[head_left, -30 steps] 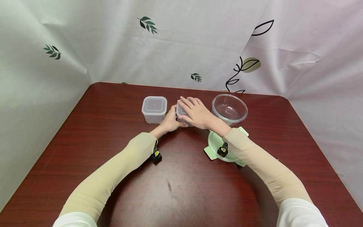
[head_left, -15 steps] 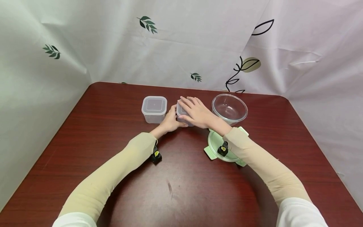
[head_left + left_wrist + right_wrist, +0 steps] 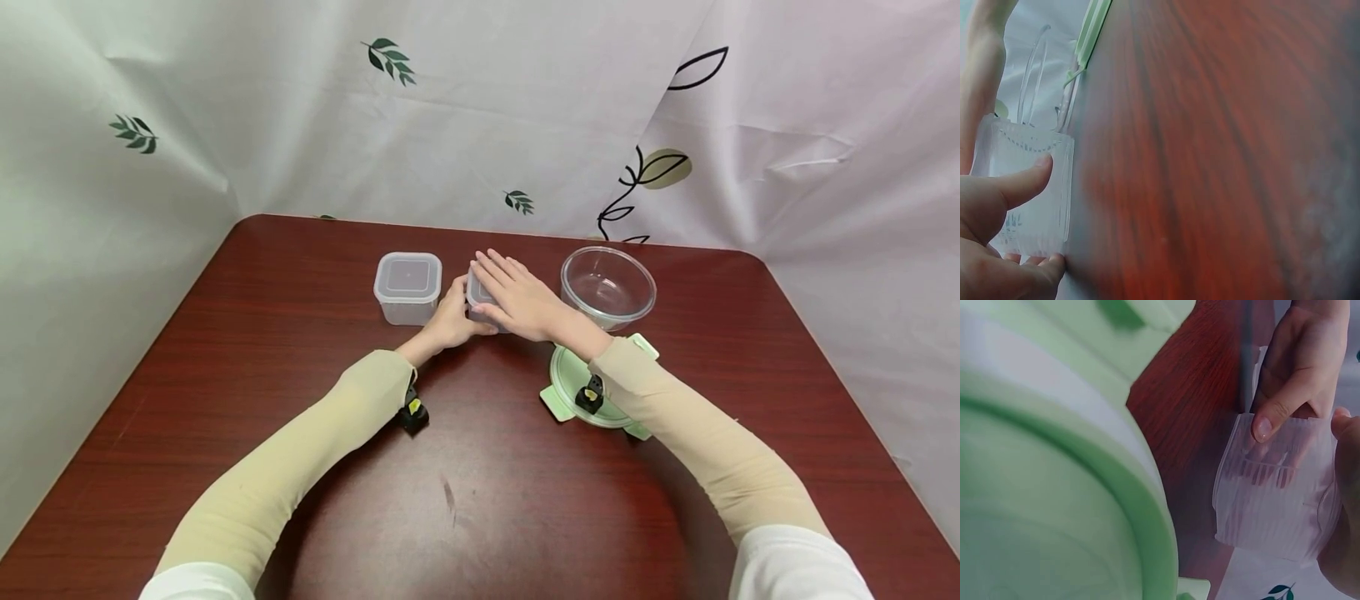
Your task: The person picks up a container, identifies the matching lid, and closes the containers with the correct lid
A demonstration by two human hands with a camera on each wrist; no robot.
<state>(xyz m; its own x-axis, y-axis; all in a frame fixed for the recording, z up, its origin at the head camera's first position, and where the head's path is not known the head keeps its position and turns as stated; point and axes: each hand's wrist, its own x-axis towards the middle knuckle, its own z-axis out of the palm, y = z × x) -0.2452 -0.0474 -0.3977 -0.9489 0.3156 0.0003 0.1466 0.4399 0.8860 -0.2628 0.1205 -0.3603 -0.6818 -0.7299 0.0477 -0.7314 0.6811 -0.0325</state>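
Observation:
My left hand [image 3: 450, 321] grips the side of a small, clear plastic food container [image 3: 480, 293], thumb across the near wall and fingers round the left. In the left wrist view, ribs show on the container's wall [image 3: 1038, 212]. My right hand [image 3: 528, 304] lies over its lid with straight fingers, hiding most of the top. Seen from the right wrist, the left thumb [image 3: 1266, 428] presses the wall near one corner. Left of this pair stands a similar lidded container [image 3: 408, 287].
A round glass bowl [image 3: 609, 292] stands right of the hands, without a lid. Under the right wrist lies a round green lid [image 3: 566, 379] with side clips, partly covered by the forearm. A patterned white cloth [image 3: 450, 142] hangs behind the table [image 3: 480, 483].
The right hand's fingers have straightened and drawn closer together, their tips shifting slightly toward the back. The left hand and the container stay in place.

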